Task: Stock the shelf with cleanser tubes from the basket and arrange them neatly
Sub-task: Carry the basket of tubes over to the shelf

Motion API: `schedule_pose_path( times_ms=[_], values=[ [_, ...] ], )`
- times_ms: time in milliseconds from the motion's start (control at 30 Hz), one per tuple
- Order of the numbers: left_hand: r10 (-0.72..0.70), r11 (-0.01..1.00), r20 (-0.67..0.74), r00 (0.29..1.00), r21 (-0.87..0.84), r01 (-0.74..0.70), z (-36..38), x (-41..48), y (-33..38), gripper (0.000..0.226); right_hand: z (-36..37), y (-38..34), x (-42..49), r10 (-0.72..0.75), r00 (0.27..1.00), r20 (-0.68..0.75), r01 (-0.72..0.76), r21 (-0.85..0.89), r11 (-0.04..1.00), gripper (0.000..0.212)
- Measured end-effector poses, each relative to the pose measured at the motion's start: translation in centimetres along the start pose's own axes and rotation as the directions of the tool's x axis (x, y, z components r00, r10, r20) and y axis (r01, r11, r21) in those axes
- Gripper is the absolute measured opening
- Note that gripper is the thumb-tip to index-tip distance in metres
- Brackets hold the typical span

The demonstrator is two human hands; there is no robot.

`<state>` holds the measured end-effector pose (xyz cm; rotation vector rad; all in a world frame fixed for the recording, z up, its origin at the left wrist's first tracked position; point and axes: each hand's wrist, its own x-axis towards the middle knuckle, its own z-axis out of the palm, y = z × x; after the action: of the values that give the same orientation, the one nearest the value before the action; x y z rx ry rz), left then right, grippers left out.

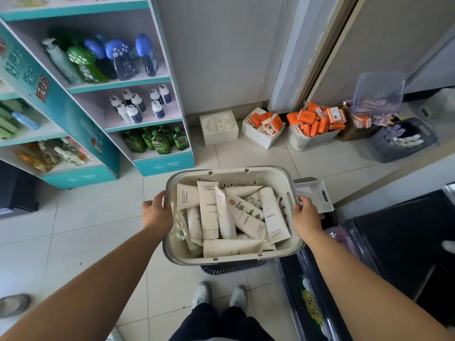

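Both hands, left (157, 214) and right (306, 217), clamp the basket (248, 172) rims, tubes (209, 210) heaped inside; carry it level toward the shelf (138, 124), keep your grip even.

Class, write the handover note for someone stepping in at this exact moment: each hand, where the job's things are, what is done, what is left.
Left hand: gripping the left rim of the basket.
Right hand: gripping the right rim.
Basket: held up between both hands above the tiled floor, full of cleanser tubes lying jumbled in a heap.
Shelf: the teal unit stands ahead to the left, its visible tiers holding bottles and pouches; no cleanser tubes are seen on it.
Done: the basket has been picked up.
Left: carry it to the shelf, find a free spot, put the tubes out and line them up neatly.
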<state>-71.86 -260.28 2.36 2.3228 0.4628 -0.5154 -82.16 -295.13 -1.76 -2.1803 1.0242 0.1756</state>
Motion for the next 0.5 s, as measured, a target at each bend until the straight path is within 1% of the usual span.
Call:
schedule_pose_path(
  times_ms=[100, 133, 200, 233, 267, 300, 333, 367, 400, 433, 500],
  values=[
    [-0.017, 1.000, 0.060, 0.998, 0.024, 0.015, 0.0, 0.7, -0.9, 0.045, -0.2, -0.3, -0.3, 0.027, 1.000, 0.000, -0.027, 0.031, 0.999, 0.034],
    [-0.018, 1.000, 0.064, 0.998, 0.017, 0.017, 0.0, 0.8, -0.9, 0.045, -0.4, -0.6, -0.6, 0.019, 0.999, -0.044, -0.017, 0.043, 0.999, 0.033],
    [-0.012, 1.000, 0.008, 1.000, 0.014, 0.011, 0.1, 0.4, -0.2, 0.048, -0.9, -1.6, -1.4, -0.037, 0.975, -0.219, 0.037, -0.006, 0.999, 0.031],
    [0.031, 0.999, -0.063, 0.998, 0.027, -0.029, 0.0, -0.1, 0.3, 0.048, -1.1, -2.4, -2.0, -0.096, 0.946, -0.311, 0.083, -0.055, 0.995, 0.030],
    [0.118, 0.993, -0.143, 0.983, 0.039, -0.113, -0.1, -0.6, 0.8, 0.046, -1.1, -3.2, -2.7, -0.172, 0.914, -0.368, 0.149, -0.091, 0.985, 0.027],
    [0.230, 0.973, -0.198, 0.953, 0.037, -0.228, -0.1, -1.1, 1.4, 0.043, -0.8, -4.0, -3.2, -0.249, 0.897, -0.365, 0.226, -0.103, 0.969, 0.024],
    [0.340, 0.939, -0.203, 0.918, 0.018, -0.344, -0.1, -1.7, 2.1, 0.039, -0.4, -4.9, -3.7, -0.325, 0.894, -0.308, 0.312, -0.092, 0.946, 0.020],
    [0.412, 0.907, -0.157, 0.897, -0.023, -0.421, 0.2, -2.1, 2.7, 0.036, 0.4, -5.5, -4.0, -0.383, 0.898, -0.214, 0.379, -0.062, 0.923, 0.016],
    [0.444, 0.890, -0.080, 0.892, -0.072, -0.450, 0.6, -2.3, 3.2, 0.035, 1.3, -6.1, -4.4, -0.412, 0.906, -0.100, 0.412, -0.021, 0.911, 0.015],
    [0.440, 0.893, 0.008, 0.898, -0.115, -0.436, 1.1, -2.4, 3.7, 0.034, 2.3, -6.7, -4.8, -0.407, 0.913, 0.022, 0.407, 0.020, 0.913, 0.015],
    [0.386, 0.919, 0.122, 0.914, -0.135, -0.370, 2.3, -2.1, 4.1, 0.033, 4.0, -7.8, -5.9, -0.324, 0.916, 0.237, 0.312, 0.090, 0.946, 0.026]
  ],
)
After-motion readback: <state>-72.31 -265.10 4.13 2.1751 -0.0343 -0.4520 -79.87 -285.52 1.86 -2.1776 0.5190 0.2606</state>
